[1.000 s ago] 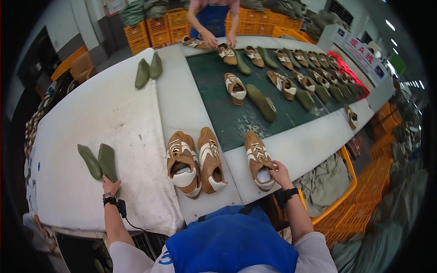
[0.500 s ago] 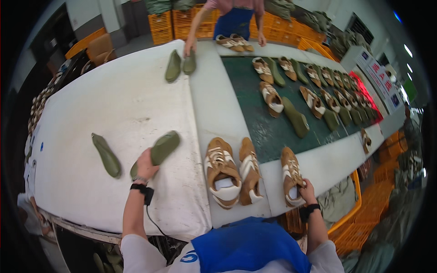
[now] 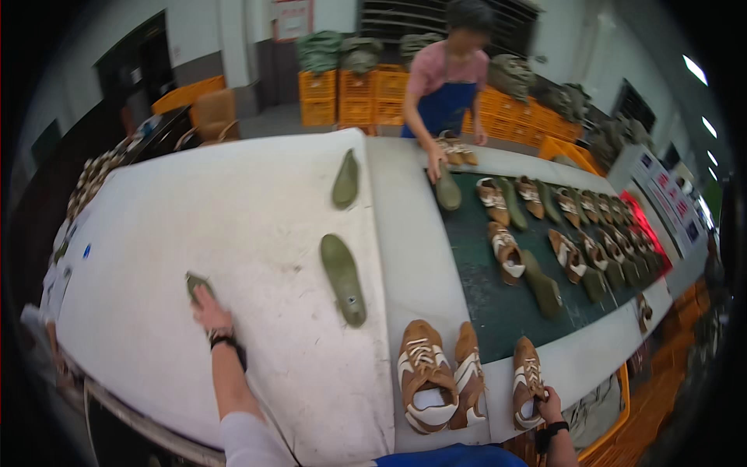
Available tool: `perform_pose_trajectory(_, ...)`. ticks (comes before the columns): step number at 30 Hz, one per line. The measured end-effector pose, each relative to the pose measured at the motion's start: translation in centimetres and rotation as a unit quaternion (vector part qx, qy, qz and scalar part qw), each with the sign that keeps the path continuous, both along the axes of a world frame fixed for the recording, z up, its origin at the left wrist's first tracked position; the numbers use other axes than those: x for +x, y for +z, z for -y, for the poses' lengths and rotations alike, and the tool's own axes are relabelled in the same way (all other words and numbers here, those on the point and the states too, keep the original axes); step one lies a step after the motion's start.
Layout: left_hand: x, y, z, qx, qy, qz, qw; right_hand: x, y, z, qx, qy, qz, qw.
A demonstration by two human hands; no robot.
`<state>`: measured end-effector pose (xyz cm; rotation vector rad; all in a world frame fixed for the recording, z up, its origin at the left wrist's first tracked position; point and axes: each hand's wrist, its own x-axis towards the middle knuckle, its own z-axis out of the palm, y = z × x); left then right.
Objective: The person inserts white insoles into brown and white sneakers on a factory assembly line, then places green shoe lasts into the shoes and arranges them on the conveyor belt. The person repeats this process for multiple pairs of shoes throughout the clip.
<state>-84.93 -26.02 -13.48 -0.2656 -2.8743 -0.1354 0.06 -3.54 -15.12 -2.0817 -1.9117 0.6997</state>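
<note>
Shoes and their green soles are spread over one long white counter (image 3: 233, 202), and that counter carries a dark green belt (image 3: 482, 296) down its right half, loaded with tan shoes and soles in pairs. At the far end a co-worker in a blue apron (image 3: 445, 109) bends over the belt with one hand on a sole.

Close to me, three tan-and-white shoes stand in a row at the counter's near edge: two touching (image 3: 436, 373), and a third (image 3: 529, 381) a little apart on the right. The right hand (image 3: 551, 405) grips that third shoe at its heel, fingers closed on the collar. It sits very near the lip, so a careless tug could drag it off the counter toward the orange crate below.

A green sole (image 3: 344, 278) lies alone in the middle of the white surface, well apart from both hands. Another green sole (image 3: 196, 284) lies under the left hand (image 3: 208, 307), which presses flat on it with fingers spread (only the tip of the sole peeks out beyond the fingers). That arm is stretched far out, and the sole looks thin and smooth on a smooth top; I would expect it to skate away rather than lift if the fingers push instead of pinch.
</note>
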Motion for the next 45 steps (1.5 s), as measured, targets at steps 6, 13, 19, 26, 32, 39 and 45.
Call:
perform_pose_trajectory(6,-1.0,-1.2,1.3,0.263,0.05,-0.043,0.963,-1.0,1.0,1.1,0.035,0.01,0.012,0.999)
perform_pose_trajectory(13,-1.7,-2.0,1.4,0.255,-0.049,0.145,0.955,-1.4,0.7,1.4,0.018,-0.011,-0.016,1.0)
perform_pose_trajectory(19,1.9,-0.3,-4.6,-0.059,-0.517,0.189,0.833,-0.4,-0.4,0.6,-0.011,-0.005,-0.033,0.999)
perform_pose_trajectory(26,9.6,-1.9,-13.0,0.326,-0.34,0.253,0.845,0.5,-2.1,0.8,0.024,-0.006,-0.09,0.996)
perform_pose_trajectory(32,19.4,0.3,-16.0,0.305,-0.313,0.212,0.874,0.0,-2.0,1.0,0.015,-0.024,-0.098,0.995)
perform_pose_trajectory(39,20.6,3.9,-24.2,0.017,-0.255,0.268,0.929,-1.2,-0.7,2.0,0.023,-0.02,-0.124,0.992)
perform_pose_trajectory(45,24.8,3.9,-29.2,0.072,-0.305,0.235,0.92,-2.0,-0.6,2.5,0.033,-0.036,-0.148,0.988)
